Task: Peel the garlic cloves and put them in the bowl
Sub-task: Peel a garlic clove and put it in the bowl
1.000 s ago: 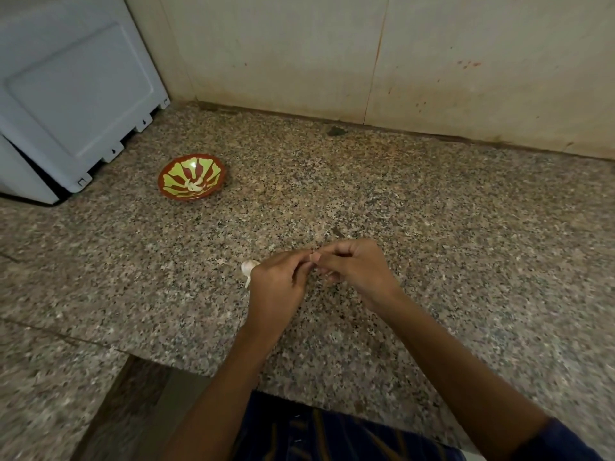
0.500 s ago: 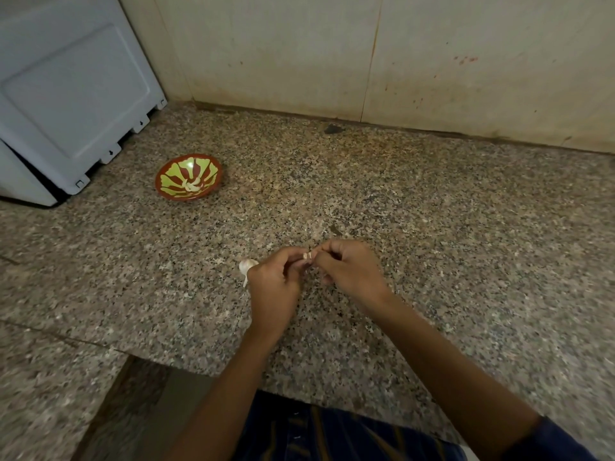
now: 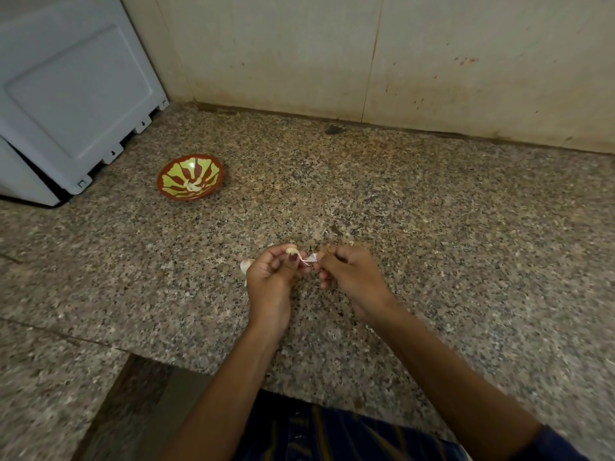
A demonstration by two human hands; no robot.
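Note:
My left hand (image 3: 270, 281) pinches a pale garlic clove (image 3: 292, 250) between thumb and fingers, just above the granite counter. My right hand (image 3: 349, 277) pinches a thin strip of skin (image 3: 308, 259) that stretches from the clove toward it. A whitish piece of garlic (image 3: 245, 266) lies on the counter behind my left hand, partly hidden. The red bowl with a green pattern (image 3: 173, 191) sits at the back left, with peeled cloves (image 3: 194, 186) inside.
A light grey appliance (image 3: 66, 94) stands tilted at the far left beside the bowl. A tiled wall (image 3: 399, 61) closes the back. The counter's front edge (image 3: 299, 387) runs just below my forearms, with a step down at the left.
My hands have drawn slightly apart, and a strip of skin is now pulled out from the clove between them.

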